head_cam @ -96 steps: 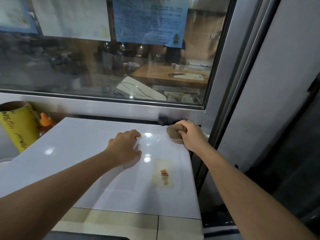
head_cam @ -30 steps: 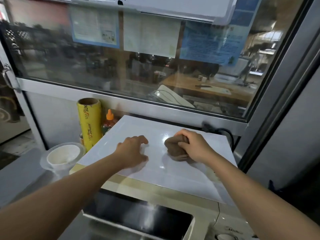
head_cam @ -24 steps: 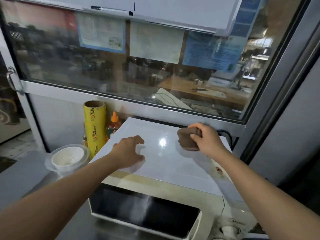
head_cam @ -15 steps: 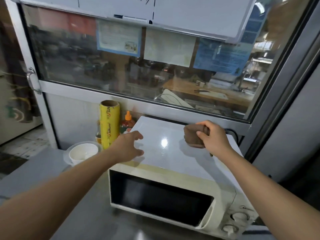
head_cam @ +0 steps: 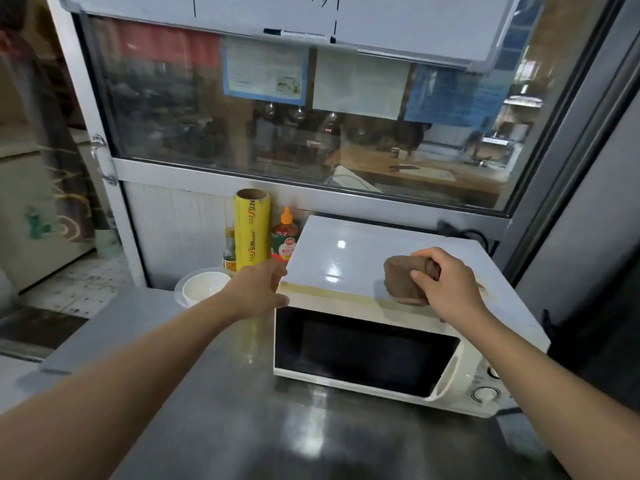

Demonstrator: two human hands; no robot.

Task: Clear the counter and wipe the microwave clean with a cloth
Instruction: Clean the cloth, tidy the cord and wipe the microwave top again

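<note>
A white microwave (head_cam: 349,258) with a dark door stands on the steel counter (head_cam: 242,420) under a window. My right hand (head_cam: 446,285) grips a bunched brown cloth (head_cam: 401,280) at the front edge of the microwave's top, right of centre. My left hand (head_cam: 258,287) is at the microwave's front left top corner, fingers loosely spread, thumb by the door's upper edge; it holds nothing.
Left of the microwave stand a yellow roll of wrap (head_cam: 252,230), a red sauce bottle (head_cam: 284,237) and a clear lidded bowl (head_cam: 201,289). A black cable (head_cam: 464,233) runs behind the microwave. The window frame and a grey wall close the right side.
The view has pulled back and down, so the microwave's door and the counter show. My right hand drew the cloth from the back of the top toward its front edge. My left hand slid to the left corner.
</note>
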